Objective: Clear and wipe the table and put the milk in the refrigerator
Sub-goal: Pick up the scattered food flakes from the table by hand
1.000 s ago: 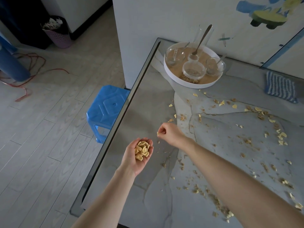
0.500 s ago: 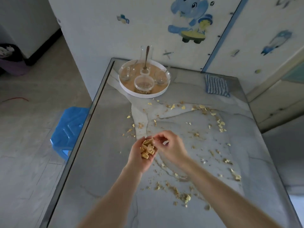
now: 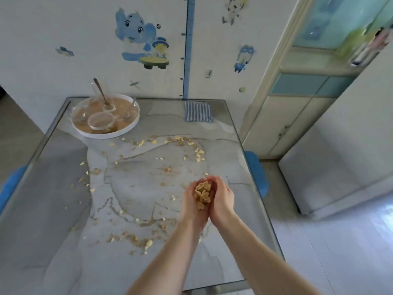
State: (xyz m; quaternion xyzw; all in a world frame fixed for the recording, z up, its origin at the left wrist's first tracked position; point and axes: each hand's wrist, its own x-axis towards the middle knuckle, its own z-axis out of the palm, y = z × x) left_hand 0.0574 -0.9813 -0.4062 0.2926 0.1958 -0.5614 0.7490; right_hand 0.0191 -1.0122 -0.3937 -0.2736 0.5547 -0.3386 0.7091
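Right of centre above the table, the right hand has stopped picking and now presses against the left hand, both cupped round the flakes. Crumbs still litter the top, and the striped cloth lies untouched at upper middle. Milk I cannot make out, perhaps on the tray.

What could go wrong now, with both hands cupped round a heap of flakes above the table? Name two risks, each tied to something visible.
1. The flakes pile high between the left hand and right hand; some may slip out below, near the wrists.
2. The hands are close to the right edge of the table, so a spill could land on the floor.
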